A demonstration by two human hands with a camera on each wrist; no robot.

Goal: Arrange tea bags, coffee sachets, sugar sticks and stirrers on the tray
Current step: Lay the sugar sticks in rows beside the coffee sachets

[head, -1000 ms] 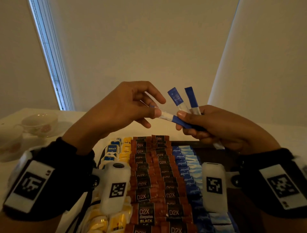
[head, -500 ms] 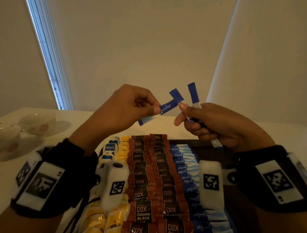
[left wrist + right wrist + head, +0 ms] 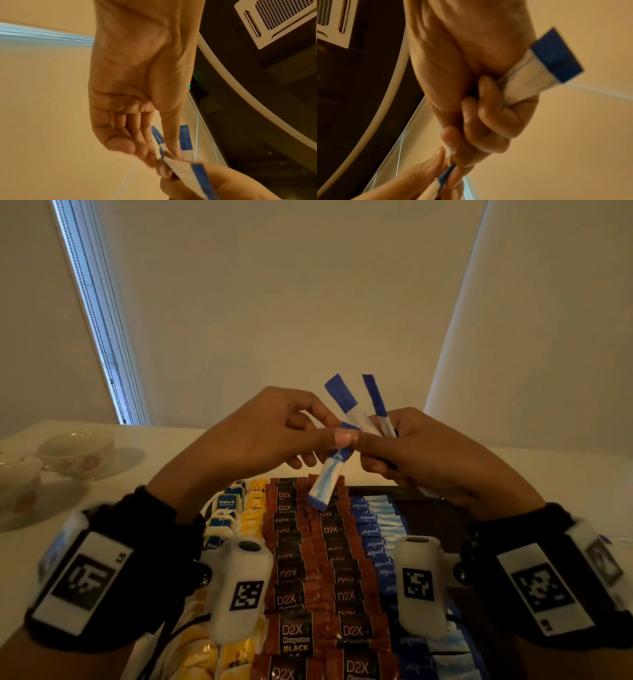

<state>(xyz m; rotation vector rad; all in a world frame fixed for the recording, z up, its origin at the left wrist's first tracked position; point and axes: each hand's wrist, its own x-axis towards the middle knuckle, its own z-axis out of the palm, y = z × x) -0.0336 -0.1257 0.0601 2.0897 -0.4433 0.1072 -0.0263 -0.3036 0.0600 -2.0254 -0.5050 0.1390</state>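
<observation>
Above the tray [image 3: 431, 518] of packets, the left hand [image 3: 253, 436] pinches one sugar stick [image 3: 327, 477]. Half a second ago the stick lay sideways; now it hangs down, its long side nearly upright. The right hand [image 3: 431, 453] curls round two more sticks [image 3: 356, 405] (blue tips up). Farther off, teacups [image 3: 73, 451] sit on the white table [image 3: 565, 474] by pale walls.

Two teacups [image 3: 73, 451] on white table [image 3: 565, 474]
</observation>
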